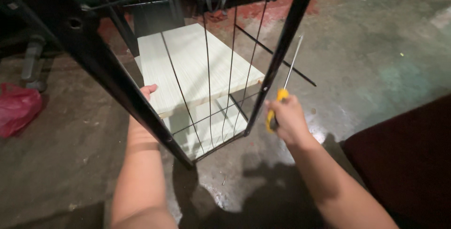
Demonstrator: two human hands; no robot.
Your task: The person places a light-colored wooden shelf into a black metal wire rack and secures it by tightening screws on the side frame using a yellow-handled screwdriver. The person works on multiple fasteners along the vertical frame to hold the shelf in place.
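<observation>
Screwdriver raised beside a black metal rack frame

The right hand [287, 121] is closed around the yellow handle of the screwdriver [285, 82], its shaft pointing up and far-right, just right of a frame post [282, 50]. The left hand [148, 91] presses on the pale wooden shelf [188, 64]; its grip is hidden.

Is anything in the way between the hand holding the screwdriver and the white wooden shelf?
Yes. The right hand holds the yellow-handled screwdriver outside the black metal frame. A slanted black frame bar and thin wire rods stand between it and the white shelf board. The left hand already touches the board's edge.
</observation>
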